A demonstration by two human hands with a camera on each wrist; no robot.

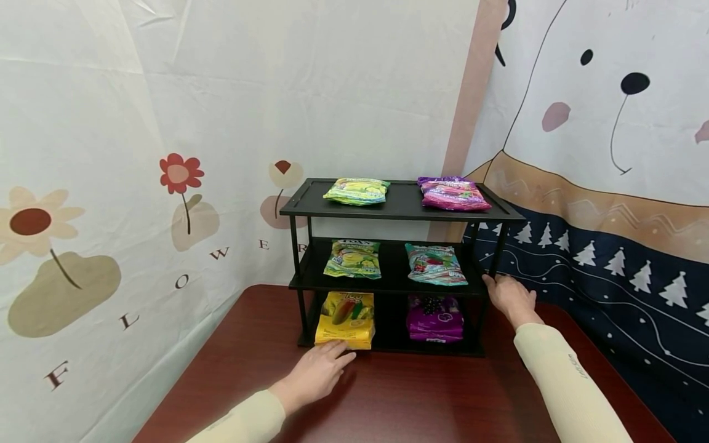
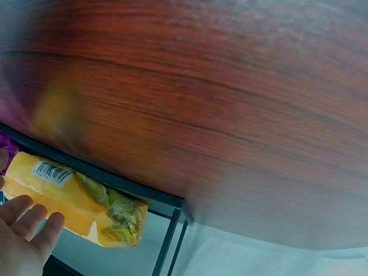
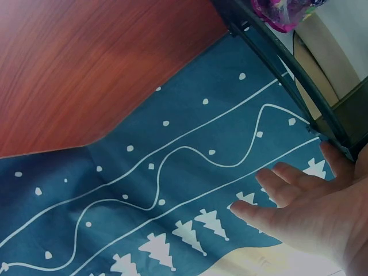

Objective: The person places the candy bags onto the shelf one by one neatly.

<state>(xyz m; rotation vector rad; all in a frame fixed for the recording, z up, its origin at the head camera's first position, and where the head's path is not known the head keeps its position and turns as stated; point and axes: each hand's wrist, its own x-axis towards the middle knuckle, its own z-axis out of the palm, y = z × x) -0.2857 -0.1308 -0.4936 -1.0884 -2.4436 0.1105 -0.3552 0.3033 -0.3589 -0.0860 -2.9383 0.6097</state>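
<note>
A black three-tier rack (image 1: 403, 195) stands on the table, with candy bags on each tier. My left hand (image 1: 317, 376) is at the front of the yellow mango bag (image 1: 346, 320) on the bottom tier. Its fingers are extended against or just beside the bag's lower front edge; contact is not certain. In the left wrist view, the yellow bag (image 2: 72, 195) shows its barcode, close to the fingertips. At the rack's right side, my right hand (image 1: 511, 298) touches the frame near the middle tier, fingers mostly extended, as the right wrist view shows.
A purple grape bag (image 1: 435, 320) shares the bottom tier. Green (image 1: 353, 259) and teal (image 1: 435, 264) bags lie on the middle tier; yellow-green (image 1: 357, 191) and pink-purple (image 1: 454, 194) ones lie on top. Printed cloths hang behind the brown table (image 1: 410, 394).
</note>
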